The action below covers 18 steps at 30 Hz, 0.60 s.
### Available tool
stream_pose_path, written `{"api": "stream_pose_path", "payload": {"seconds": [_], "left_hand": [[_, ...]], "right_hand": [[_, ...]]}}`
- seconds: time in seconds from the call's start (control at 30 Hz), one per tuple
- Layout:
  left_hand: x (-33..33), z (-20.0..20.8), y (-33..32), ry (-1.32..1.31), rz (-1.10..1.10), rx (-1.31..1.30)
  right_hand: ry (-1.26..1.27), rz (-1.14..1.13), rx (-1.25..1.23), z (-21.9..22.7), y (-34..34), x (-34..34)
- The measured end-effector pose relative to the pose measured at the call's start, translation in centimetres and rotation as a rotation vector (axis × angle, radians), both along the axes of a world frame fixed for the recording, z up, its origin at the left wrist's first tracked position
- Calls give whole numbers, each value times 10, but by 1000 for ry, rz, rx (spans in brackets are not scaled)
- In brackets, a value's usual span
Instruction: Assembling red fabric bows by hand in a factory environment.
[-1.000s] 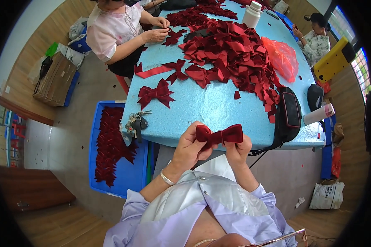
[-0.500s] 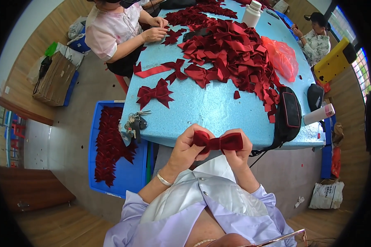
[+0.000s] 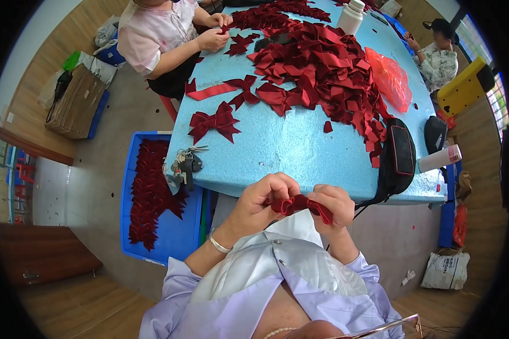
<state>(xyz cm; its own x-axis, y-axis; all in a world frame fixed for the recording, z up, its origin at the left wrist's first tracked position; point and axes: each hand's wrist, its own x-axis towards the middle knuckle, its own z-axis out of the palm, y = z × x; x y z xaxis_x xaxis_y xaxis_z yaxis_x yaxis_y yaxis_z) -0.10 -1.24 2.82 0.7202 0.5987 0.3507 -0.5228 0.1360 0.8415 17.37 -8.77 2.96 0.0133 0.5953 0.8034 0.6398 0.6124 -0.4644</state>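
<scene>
A dark red ribbon bow [image 3: 291, 205] is stretched between my two hands, just off the table's near edge. My left hand [image 3: 264, 198] pinches its left loop, and my right hand [image 3: 332, 207] grips the right loop from above. The bow is tilted so that its looped edges show; parts of it are hidden behind my fingers. Beyond my hands on the blue table [image 3: 277, 152] lie a finished-looking red bow [image 3: 214, 122] and another bow with a long ribbon tail [image 3: 244, 92]. A large heap of red bows [image 3: 328, 73] covers the table's middle.
Keys [image 3: 185, 164] lie at the table's left corner. Below stands a blue crate [image 3: 178, 237] holding rows of red bows [image 3: 148, 198]. To the right are a black pouch [image 3: 398, 152], a pink-capped bottle [image 3: 440, 159] and a red plastic bag [image 3: 389, 79]. Two people sit around the table.
Both hands have turned the bow, so its looped edges now face up instead of its flat front. My right hand has shifted slightly right, with its fingers over the loop.
</scene>
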Motion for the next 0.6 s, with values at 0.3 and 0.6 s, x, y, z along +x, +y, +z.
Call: {"api": "stream_pose_path", "payload": {"seconds": [0.3,0.6], "left_hand": [[4,6,-7,117,311,381],[13,0,-3,133,342,322]], "right_hand": [[370,113,-33,-11,-3,-5],[283,-18,-109,-5,-4,-8]]}}
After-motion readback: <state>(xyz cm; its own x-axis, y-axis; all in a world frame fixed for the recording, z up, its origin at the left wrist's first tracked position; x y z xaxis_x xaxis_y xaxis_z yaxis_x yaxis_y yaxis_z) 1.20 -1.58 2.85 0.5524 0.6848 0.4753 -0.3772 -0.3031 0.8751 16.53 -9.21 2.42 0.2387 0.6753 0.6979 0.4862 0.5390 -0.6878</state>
